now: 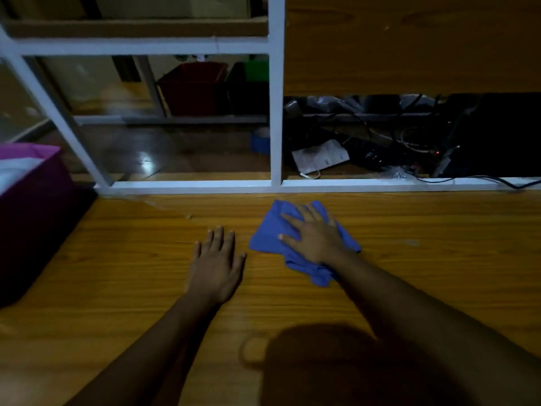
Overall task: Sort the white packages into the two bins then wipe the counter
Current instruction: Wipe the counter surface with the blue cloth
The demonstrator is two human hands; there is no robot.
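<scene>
A blue cloth (270,232) lies crumpled on the wooden counter (131,259), near the white frame at the back. My right hand (311,234) presses flat on top of the cloth with fingers spread. My left hand (218,260) rests palm down on the bare counter just left of the cloth, fingers apart and holding nothing. A purple bin (32,206) stands at the left edge of the counter with white packages (17,169) inside it. Only one bin is in view.
A white metal frame (276,112) with glass panels rises along the counter's back edge. Behind it lie dark cables (380,136), a white paper (320,158), a blue tape roll (260,140) and a red box (191,86). A dark shadow covers the near counter.
</scene>
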